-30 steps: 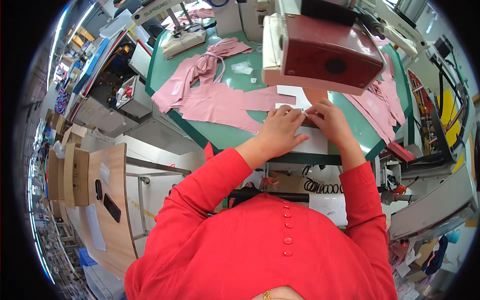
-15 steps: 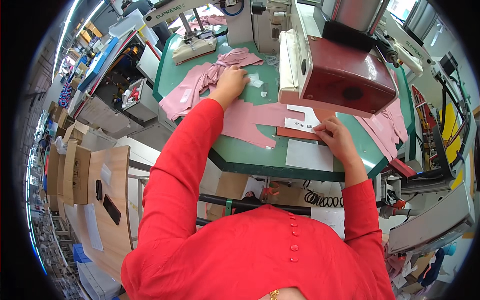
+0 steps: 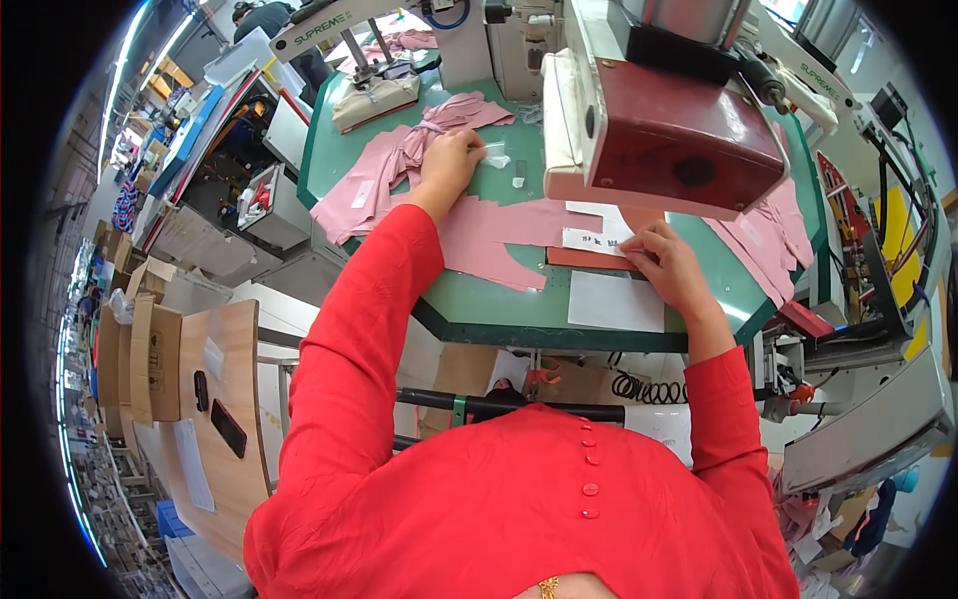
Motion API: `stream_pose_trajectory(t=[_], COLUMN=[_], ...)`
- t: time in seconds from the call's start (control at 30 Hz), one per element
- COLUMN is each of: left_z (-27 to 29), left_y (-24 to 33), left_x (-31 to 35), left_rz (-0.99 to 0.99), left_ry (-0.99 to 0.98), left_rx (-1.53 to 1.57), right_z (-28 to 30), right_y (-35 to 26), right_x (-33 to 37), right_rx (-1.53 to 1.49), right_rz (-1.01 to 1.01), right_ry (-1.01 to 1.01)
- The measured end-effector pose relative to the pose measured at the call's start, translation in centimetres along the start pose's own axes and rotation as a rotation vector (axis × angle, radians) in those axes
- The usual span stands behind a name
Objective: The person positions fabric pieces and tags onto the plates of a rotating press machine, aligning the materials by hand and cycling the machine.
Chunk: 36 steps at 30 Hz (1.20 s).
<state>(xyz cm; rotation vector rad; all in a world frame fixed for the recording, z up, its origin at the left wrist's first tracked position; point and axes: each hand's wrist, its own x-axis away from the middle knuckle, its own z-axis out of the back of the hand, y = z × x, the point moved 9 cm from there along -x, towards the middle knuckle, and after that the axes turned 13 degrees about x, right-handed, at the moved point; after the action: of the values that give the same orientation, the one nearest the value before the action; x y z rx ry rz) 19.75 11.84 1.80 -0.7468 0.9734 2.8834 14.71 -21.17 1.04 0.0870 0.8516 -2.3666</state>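
Note:
My left hand [image 3: 449, 168] rests over a bunched pile of pink fabric [image 3: 394, 165]. Its fingers are curled beside some small clear-and-white film pieces [image 3: 495, 157]; what they hold, if anything, is hidden. My right hand [image 3: 667, 262] pinches the right edge of a white card with handwriting [image 3: 591, 239]. Under that card is a flat reddish-brown plate [image 3: 584, 259], in front of the press head. A flat cut pink fabric piece [image 3: 489, 240] stretches from my left forearm to the card. A blank white sheet [image 3: 616, 301] lies near the table's front edge.
A dark red press head [image 3: 689, 135] overhangs the green table [image 3: 479, 327] at right centre. More pink fabric [image 3: 763, 240] lies on the right, and a padded press [image 3: 374, 100] stands at the far left. A wooden side table [image 3: 215, 349] holds a phone [image 3: 229, 429].
The view has shifted slightly. My right fingertips have moved a little farther up the card's edge. My left hand stays at nearly the same spot by the film pieces.

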Motion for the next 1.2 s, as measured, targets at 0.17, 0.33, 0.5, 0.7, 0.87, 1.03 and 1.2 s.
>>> stream_pose_trajectory(t=[0.17, 0.33, 0.5, 0.7, 0.87, 1.03, 1.2], left_z=[0.7, -2.0, -7.1, -7.8, -7.9, -8.3, -8.0], left_y=[0.3, 6.5, 11.0, 10.8, 11.6, 11.1, 11.6], left_x=[-0.2, 2.2, 6.6, 6.1, 6.3, 6.6, 6.4], left_rz=[0.09, 0.211, 0.311, 0.129, 0.213, 0.223, 0.079], left_ry=[-0.067, -0.304, -0.437, -0.357, -0.427, -0.447, -0.41], left_rx=[0.09, 0.654, 0.842, 0.533, 0.523, 0.465, 0.433], right_z=[-0.3, 0.1, -0.2, -0.6, -0.6, -0.4, -0.5], right_y=[-0.4, -0.2, -0.8, -0.9, -0.4, -0.7, -1.0], right_x=[-0.1, -0.2, -0.3, -0.1, 0.1, 0.0, -0.1], right_rx=[0.095, 0.078, 0.084, 0.12, 0.103, 0.129, 0.128], right_rz=[-0.001, 0.147, 0.169, 0.165, 0.144, 0.153, 0.151], right_ry=[-0.037, 0.017, 0.017, 0.0, 0.004, 0.013, 0.005])
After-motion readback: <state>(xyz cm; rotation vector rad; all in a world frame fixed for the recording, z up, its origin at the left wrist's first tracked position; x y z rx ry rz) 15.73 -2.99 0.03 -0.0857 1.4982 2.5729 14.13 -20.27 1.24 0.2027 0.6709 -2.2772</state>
